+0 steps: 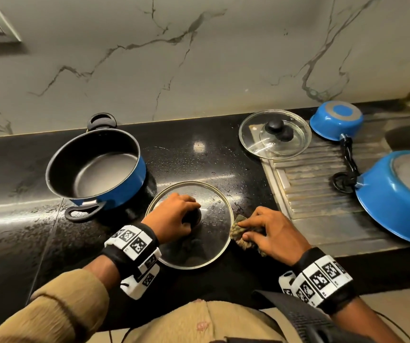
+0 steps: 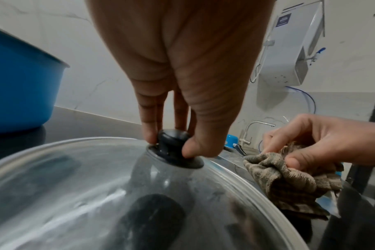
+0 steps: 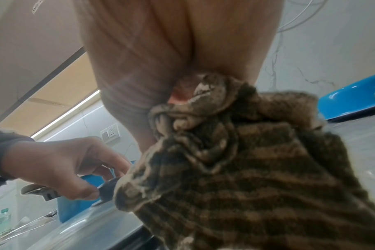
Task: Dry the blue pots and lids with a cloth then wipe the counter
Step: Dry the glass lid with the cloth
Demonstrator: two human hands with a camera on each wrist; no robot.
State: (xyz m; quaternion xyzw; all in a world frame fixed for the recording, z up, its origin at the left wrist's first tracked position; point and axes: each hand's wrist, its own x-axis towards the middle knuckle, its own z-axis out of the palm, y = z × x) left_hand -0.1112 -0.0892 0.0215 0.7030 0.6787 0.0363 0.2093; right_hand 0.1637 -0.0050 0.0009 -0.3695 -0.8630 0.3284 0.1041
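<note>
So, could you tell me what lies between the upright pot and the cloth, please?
The glass lid lies between the pot and the cloth, its knob pinched by the left hand; the head view shows this.

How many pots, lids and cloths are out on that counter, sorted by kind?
Blue pots and pans: 3, the upright pot, the small upturned saucepan and the big upturned pan.
Glass lids: 2, one near the hands and one farther back.
Cloths: 1, the striped cloth.
Total: 6.
</note>
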